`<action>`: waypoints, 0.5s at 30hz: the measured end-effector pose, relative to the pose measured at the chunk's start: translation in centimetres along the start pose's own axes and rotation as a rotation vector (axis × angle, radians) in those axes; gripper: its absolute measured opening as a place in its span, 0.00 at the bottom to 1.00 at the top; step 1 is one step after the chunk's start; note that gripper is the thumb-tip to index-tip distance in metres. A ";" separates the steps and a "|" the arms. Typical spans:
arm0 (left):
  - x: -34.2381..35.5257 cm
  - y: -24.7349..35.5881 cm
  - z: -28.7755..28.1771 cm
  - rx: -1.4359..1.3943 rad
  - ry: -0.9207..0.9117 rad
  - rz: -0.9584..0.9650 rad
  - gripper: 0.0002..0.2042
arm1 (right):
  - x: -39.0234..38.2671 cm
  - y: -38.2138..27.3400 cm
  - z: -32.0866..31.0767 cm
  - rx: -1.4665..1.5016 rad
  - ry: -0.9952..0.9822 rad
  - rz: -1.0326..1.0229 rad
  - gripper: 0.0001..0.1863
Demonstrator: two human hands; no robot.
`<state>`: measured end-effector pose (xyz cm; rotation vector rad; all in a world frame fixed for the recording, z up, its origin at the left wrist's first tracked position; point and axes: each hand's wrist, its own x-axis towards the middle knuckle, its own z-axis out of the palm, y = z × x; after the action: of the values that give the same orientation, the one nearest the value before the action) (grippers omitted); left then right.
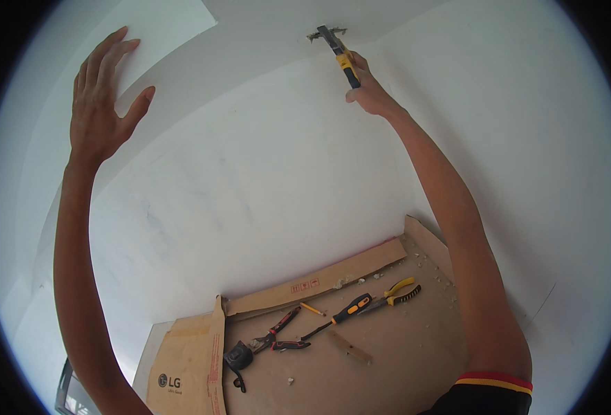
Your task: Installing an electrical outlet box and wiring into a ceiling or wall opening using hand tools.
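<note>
My right hand (369,88) is raised and wrapped around the yellow-and-black handle of a hammer (347,67). The hammer's metal head is up against a ragged, broken hole (312,36) in the white ceiling, and it hides part of that hole. Over on the left, my left hand (101,104) is lifted with the fingers stretched and the thumb apart. Nothing is in it. It is nearest to the edge of a white ceiling panel (167,24); whether the fingertips touch that surface I cannot tell.
Below, an opened cardboard box (388,360) carries pliers with red-and-black handles (278,330), yellow-handled pliers (402,292), a screwdriver (352,308), a yellow pencil (312,308), a black tape measure (239,355), a brownish strip (349,347) and scattered pale crumbs. White walls (284,173) meet in the corner behind.
</note>
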<state>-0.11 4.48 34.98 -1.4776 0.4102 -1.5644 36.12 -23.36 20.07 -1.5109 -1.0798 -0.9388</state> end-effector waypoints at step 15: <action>-0.2 -0.4 -0.2 -0.008 0.000 0.024 0.31 | 0.6 2.2 0.0 -0.490 0.028 0.063 0.47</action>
<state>-0.44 4.83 35.10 -1.4738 0.4328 -1.5451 38.40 -23.46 19.96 -1.9068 -0.8077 -1.2362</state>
